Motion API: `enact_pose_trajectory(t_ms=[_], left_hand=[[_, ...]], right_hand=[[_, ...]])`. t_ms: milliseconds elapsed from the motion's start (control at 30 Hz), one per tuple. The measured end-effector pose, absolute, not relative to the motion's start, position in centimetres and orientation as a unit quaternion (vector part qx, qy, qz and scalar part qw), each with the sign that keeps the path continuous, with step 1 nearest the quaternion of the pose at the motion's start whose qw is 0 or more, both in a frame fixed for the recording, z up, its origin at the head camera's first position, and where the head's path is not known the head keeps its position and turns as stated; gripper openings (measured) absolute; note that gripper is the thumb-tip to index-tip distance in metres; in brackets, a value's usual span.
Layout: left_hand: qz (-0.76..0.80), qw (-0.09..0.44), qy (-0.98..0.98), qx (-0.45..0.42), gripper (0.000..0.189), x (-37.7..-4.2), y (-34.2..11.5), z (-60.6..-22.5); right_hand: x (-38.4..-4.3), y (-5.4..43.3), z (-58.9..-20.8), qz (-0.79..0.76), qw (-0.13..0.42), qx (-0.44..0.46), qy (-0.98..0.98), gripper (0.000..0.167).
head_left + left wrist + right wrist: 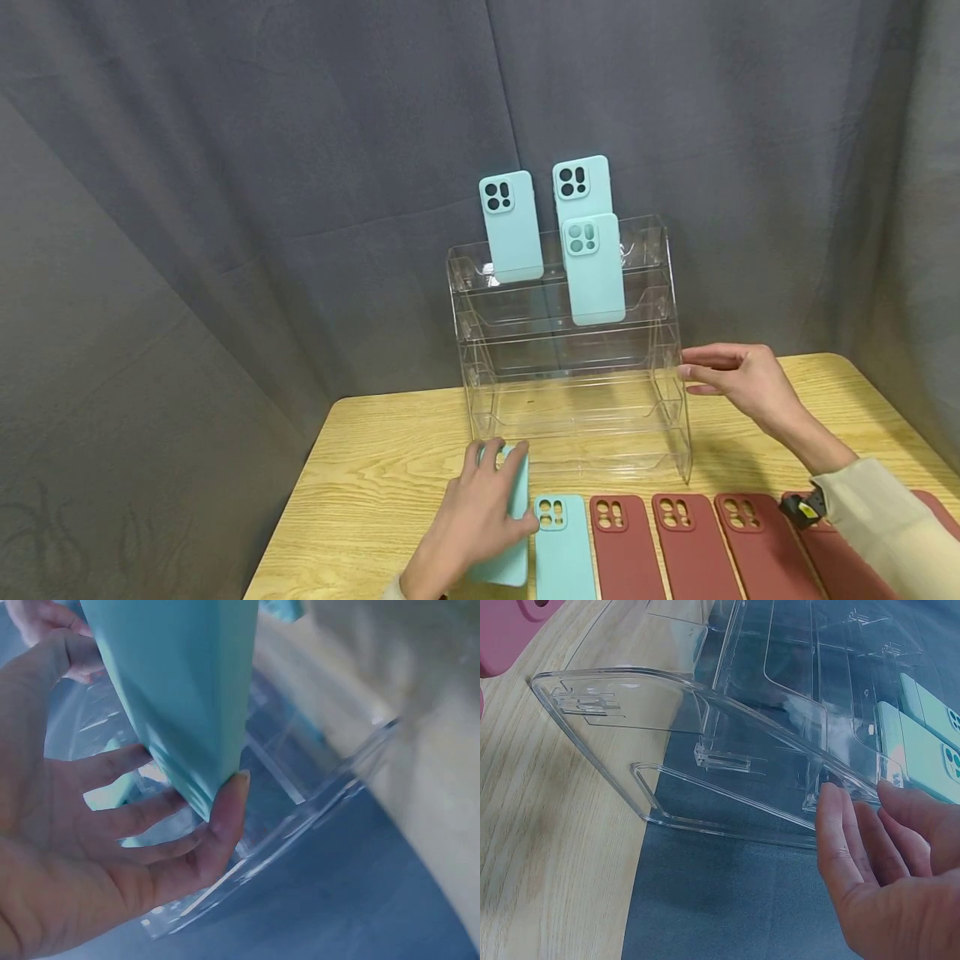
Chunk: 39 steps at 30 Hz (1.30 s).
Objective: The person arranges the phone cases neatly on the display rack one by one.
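Note:
My left hand (480,508) grips a mint phone case (517,500) by its edges, low at the front left of a clear tiered display rack (573,421). In the left wrist view, the fingers and thumb curl around the lower end of that mint case (176,690). At the rack's right side, my right hand (742,387) pinches the upright side panel with thumb and fingertips. The right wrist view shows the right hand (892,855) at the panel's edge. Three mint cases stand in the rack: one at upper left (513,237), two overlapping at right, the front one (595,283) lower.
Another mint case (562,542) lies flat on the wooden table (367,467), beside a row of several dark red cases (628,550) along the front. A grey curtain (300,167) hangs behind the rack and at both sides. The right forearm passes over the red cases.

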State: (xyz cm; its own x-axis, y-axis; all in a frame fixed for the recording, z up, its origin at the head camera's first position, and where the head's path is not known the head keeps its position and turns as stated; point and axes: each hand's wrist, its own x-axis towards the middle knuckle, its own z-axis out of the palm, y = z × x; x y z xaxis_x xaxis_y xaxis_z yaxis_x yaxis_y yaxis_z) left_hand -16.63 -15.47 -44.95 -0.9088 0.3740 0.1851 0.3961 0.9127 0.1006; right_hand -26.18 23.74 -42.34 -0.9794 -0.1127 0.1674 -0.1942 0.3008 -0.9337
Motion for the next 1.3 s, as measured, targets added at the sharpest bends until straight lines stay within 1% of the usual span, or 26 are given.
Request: enact_pose_trajectory(t_ms=[100,433,667,833,1000,1067,1300], left_hand=[[-0.06,0.118,-0.971,-0.2,0.081,-16.9,-15.1,-43.7],[-0.058,0.2,-0.952,-0.222,0.081,-18.9,-13.1,-39.6],[-0.052,0.28,-0.932,-0.224,0.083,-21.7,-11.9,-35.9],[-0.044,0.315,-0.923,-0.217,0.081,-24.3,-11.1,-33.5],[-0.035,0.343,-0.913,-0.217,0.08,-26.9,-10.1,-31.3],[-0.03,0.346,-0.912,-0.217,0.079,-27.9,-9.6,-30.5],[-0.004,0.319,-0.929,-0.187,0.082,-31.3,-8.7,-28.9]], right_hand=[[-26.2,23.7,-42.4,0.579,0.034,0.095,-0.809,0.049],[-26.2,23.8,-42.2,0.576,0.037,0.095,-0.811,0.049],[-26.2,23.7,-42.2,0.589,0.03,0.096,-0.802,0.05],[-26.2,23.7,-42.2,0.586,0.034,0.096,-0.804,0.048],[-26.2,23.8,-42.2,0.586,0.039,0.097,-0.804,0.047],[-26.2,23.8,-42.2,0.584,0.041,0.097,-0.805,0.047],[-26.2,23.8,-42.2,0.582,0.033,0.096,-0.807,0.045]])
